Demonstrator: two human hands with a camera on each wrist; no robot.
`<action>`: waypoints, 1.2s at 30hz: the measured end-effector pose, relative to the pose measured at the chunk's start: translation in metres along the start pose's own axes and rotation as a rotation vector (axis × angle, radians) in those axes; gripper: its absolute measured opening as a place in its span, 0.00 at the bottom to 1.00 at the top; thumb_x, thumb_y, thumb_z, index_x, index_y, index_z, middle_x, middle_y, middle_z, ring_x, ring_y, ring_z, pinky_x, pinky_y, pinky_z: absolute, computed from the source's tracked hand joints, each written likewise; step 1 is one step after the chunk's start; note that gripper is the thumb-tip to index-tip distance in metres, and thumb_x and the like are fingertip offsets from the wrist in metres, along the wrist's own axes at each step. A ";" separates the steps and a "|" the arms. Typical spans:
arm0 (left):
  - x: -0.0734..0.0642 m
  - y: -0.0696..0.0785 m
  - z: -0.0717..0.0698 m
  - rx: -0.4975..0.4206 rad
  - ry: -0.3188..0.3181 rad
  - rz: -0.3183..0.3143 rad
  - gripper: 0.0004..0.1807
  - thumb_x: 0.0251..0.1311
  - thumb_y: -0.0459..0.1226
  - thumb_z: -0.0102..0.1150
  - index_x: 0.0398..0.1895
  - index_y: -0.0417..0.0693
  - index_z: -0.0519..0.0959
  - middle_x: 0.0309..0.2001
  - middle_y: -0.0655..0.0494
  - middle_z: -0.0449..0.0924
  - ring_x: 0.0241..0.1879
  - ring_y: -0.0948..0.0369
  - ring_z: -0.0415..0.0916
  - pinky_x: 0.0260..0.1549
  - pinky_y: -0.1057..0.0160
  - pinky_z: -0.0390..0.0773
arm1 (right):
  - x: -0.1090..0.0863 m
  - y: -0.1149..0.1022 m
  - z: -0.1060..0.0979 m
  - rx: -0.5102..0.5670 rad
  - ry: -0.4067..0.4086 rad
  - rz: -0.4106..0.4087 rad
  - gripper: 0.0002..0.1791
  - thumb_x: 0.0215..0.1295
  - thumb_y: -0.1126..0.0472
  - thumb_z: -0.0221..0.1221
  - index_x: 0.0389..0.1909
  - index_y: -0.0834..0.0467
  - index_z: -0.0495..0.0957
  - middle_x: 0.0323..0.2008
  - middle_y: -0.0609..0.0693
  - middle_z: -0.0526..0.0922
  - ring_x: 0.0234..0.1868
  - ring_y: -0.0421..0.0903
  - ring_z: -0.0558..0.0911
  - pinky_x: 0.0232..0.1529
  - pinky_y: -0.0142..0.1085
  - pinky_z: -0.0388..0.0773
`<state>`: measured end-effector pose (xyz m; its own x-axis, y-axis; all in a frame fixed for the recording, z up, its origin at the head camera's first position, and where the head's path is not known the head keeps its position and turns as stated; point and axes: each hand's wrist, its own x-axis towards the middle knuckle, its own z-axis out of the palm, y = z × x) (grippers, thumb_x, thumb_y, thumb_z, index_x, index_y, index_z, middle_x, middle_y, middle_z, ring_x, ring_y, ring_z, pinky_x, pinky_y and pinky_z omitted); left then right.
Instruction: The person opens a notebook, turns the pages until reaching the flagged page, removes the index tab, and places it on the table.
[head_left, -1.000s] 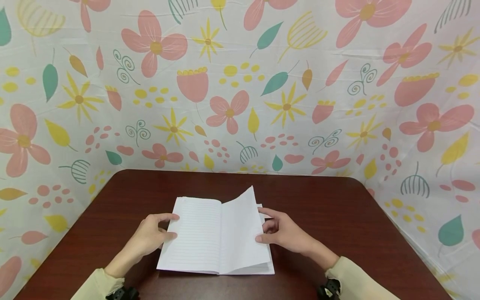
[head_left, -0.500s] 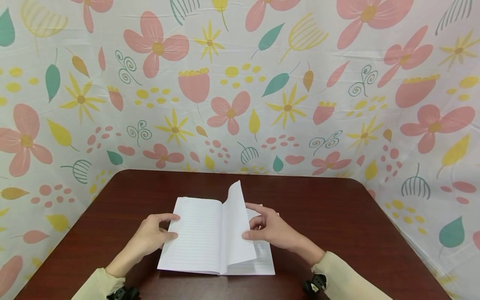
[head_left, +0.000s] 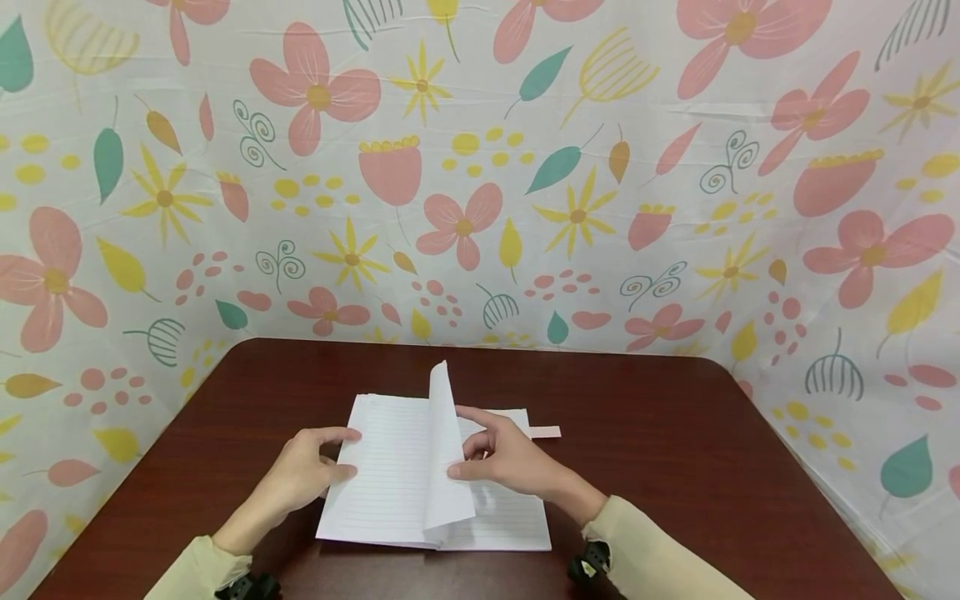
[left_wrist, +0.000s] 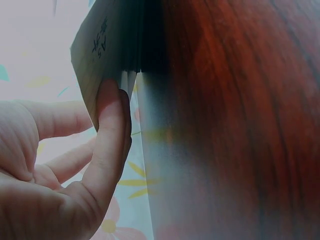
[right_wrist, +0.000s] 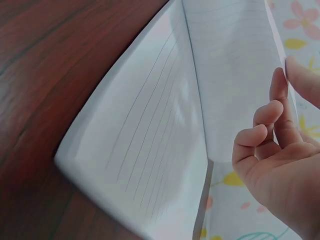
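Note:
An open notebook (head_left: 382,483) with ruled white pages lies on the table in the head view. My left hand (head_left: 302,468) grips its left edge, thumb on top. The left wrist view shows fingers against the cover (left_wrist: 100,60), which bears handwriting. Near the spine, my right hand (head_left: 510,457) pinches the free edge of a lifted page (head_left: 446,467) that stands up and curves leftward. In the right wrist view, the other fingers of the right hand (right_wrist: 280,145) curl beside this raised page (right_wrist: 235,75), above the lined right-hand page (right_wrist: 145,125).
The dark reddish-brown table (head_left: 637,417) extends around the notebook. A pale strip (head_left: 545,432) sticks out past the notebook's right edge. Behind the table hangs a flower-patterned cloth (head_left: 465,225). Dark wrist devices sit at both cuffs.
The right hand has moved left, carrying the page from the right side toward the spine and uncovering the lined page beneath. The left hand has stayed at the left edge.

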<state>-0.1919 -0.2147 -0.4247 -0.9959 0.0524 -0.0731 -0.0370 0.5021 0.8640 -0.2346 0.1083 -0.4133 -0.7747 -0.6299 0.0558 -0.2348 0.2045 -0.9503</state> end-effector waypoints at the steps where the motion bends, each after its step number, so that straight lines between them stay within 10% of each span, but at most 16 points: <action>1: 0.000 0.000 0.000 0.001 0.001 0.000 0.27 0.57 0.26 0.74 0.61 0.40 0.82 0.38 0.51 0.87 0.30 0.57 0.84 0.28 0.55 0.83 | 0.002 0.000 0.002 0.002 -0.001 -0.001 0.49 0.64 0.64 0.73 0.81 0.64 0.57 0.28 0.48 0.84 0.30 0.40 0.74 0.35 0.31 0.72; 24: 0.000 0.002 0.001 -0.018 0.003 -0.007 0.26 0.56 0.25 0.72 0.61 0.38 0.82 0.33 0.50 0.87 0.30 0.55 0.85 0.27 0.54 0.84 | 0.046 -0.010 0.057 -0.051 -0.077 -0.032 0.39 0.67 0.60 0.72 0.77 0.60 0.68 0.30 0.44 0.89 0.24 0.37 0.77 0.29 0.29 0.73; 36: 0.001 0.001 0.000 -0.021 -0.011 -0.017 0.26 0.58 0.26 0.72 0.62 0.37 0.81 0.45 0.46 0.87 0.32 0.55 0.86 0.28 0.53 0.85 | 0.050 -0.012 0.069 -0.027 -0.104 0.000 0.38 0.68 0.57 0.71 0.76 0.59 0.69 0.32 0.43 0.90 0.25 0.43 0.80 0.26 0.29 0.75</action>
<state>-0.1931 -0.2144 -0.4235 -0.9942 0.0540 -0.0931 -0.0554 0.4845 0.8731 -0.2303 0.0226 -0.4205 -0.7095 -0.7043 0.0223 -0.2513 0.2234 -0.9418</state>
